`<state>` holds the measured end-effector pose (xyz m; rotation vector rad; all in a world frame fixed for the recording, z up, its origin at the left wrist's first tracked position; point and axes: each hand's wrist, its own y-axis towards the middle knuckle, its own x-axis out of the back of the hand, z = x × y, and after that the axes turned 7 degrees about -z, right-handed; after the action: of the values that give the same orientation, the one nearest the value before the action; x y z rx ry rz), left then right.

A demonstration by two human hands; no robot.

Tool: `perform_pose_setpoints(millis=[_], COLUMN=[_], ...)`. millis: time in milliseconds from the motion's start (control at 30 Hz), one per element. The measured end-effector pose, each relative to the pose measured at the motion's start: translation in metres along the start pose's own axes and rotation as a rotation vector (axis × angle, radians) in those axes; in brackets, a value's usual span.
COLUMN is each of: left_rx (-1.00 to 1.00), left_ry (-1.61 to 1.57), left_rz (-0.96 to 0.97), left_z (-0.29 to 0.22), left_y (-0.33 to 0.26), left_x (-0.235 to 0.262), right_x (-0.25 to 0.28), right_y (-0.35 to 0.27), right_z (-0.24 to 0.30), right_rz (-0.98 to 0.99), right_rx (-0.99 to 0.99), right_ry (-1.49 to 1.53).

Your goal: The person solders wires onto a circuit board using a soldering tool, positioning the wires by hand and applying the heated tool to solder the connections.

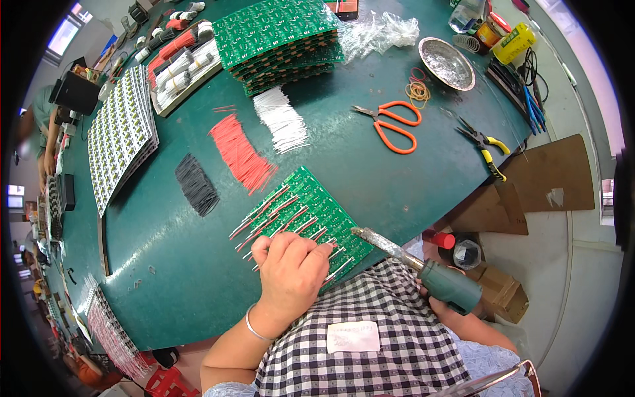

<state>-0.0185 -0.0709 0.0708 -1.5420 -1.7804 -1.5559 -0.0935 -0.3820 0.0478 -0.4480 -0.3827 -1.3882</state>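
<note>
A green circuit board panel lies at the table's near edge, with rows of short red, white and black wires standing out over its left side. My left hand rests over the panel, fingers curled and pinched at a thin wire by the thumb; the fingers partly hide it. In my right hand is a soldering iron with a thick green handle, which covers most of the fingers. Its tip reaches the panel's right edge. Beyond the panel lie piles of black wires, red wires and white wires.
A tall stack of green circuit boards stands at the back, beside white board sheets. Orange-handled scissors, rubber bands, a metal bowl and yellow-black pliers lie rightward. Another person is at far left.
</note>
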Motion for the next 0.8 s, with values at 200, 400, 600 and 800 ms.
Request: perform_pose_setpoints(millis=[200, 400, 600, 800], left_rx=[-0.016, -0.080, -0.062, -0.048], left_ry=[0.020, -0.025, -0.015, -0.025], left_rz=[-0.040, -0.073, -0.037, -0.035], left_z=[-0.003, -0.018, -0.015, -0.015], left_y=[0.001, -0.007, -0.012, -0.011], left_x=[-0.001, 0.005, -0.003, -0.003], right_x=[0.001, 0.016, 0.009, 0.007], right_y=[-0.012, 0.001, 0.015, 0.017], right_z=[-0.005, 0.014, 0.035, 0.037], right_rz=[-0.036, 0.008, -0.055, -0.018], right_rx=[-0.043, 0.198, 0.270, 0.317], right_ry=[0.050, -0.078, 0.030, 0.002])
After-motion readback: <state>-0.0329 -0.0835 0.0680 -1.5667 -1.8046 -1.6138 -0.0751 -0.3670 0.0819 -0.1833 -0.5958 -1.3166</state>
